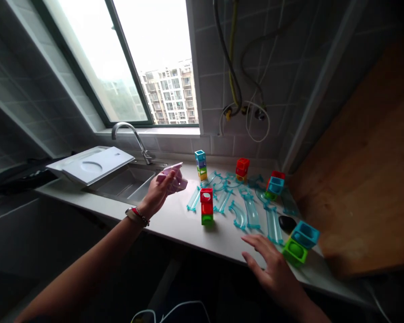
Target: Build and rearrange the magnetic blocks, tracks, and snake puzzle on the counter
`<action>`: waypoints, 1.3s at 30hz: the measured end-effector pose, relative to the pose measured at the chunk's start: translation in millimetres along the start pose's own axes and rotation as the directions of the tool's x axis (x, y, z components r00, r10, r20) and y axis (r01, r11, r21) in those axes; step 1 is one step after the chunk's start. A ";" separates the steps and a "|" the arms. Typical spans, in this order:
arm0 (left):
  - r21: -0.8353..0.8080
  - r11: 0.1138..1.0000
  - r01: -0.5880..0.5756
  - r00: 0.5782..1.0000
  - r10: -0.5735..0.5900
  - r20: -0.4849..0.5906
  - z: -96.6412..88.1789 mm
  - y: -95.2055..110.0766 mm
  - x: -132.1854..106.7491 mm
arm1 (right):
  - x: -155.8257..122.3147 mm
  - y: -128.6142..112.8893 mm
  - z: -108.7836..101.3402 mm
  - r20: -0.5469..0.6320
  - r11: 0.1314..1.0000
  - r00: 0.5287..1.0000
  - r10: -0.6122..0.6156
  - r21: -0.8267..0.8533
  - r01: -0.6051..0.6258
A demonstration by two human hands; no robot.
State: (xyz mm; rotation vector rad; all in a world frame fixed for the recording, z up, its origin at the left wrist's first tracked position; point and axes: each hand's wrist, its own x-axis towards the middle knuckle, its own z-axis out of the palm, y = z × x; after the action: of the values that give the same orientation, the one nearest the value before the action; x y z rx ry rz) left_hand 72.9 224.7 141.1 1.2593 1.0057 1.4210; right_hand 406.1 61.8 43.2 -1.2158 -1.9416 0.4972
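My left hand [157, 194] is raised over the counter beside the sink, fingers closed on a pale purple block piece [175, 178]. My right hand [272, 264] lies flat with fingers spread on the white counter [175, 220], holding nothing, close to a green cube [294, 252] with a blue cube [305, 234] beside it. A stack of red, red and green cubes [206, 206] stands between my hands. Several clear teal track pieces [252, 211] lie spread across the counter beyond my right hand.
A sink [128, 181] with a tap [129, 132] and a white board [94, 165] over it sits left. More cube stacks stand near the wall: blue-topped [200, 165], red [242, 169], red-blue-green [275, 185]. A black oval object [287, 223] lies by the tracks. A wooden panel [366, 179] stands right.
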 end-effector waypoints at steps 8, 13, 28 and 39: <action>0.054 0.998 -0.012 0.993 0.018 -0.119 -64.3 -57.1 61.6 | 39.6 -13.9 102.0 0.017 0.973 0.988 -0.153 -0.175 0.153; 0.091 0.996 -0.014 0.981 0.031 -0.190 -103.7 -97.5 122.3 | 48.5 8.8 110.5 -0.060 0.998 0.996 -0.059 -0.021 0.058; 0.237 0.957 -0.166 0.950 0.219 -0.222 -105.0 -210.2 270.2 | 55.1 14.7 119.5 -0.104 0.995 0.991 0.085 0.058 -0.080; 0.315 0.895 -0.316 0.948 0.285 0.140 -112.5 -230.1 262.2 | 55.8 13.0 125.1 -0.158 0.996 0.987 0.024 -0.080 -0.037</action>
State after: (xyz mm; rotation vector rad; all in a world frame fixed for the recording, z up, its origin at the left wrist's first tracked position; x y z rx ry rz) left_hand -12.7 530.3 -42.3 1.7782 1.0522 1.4459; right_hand 302.6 126.2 -20.8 -1.2991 -1.8272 0.3288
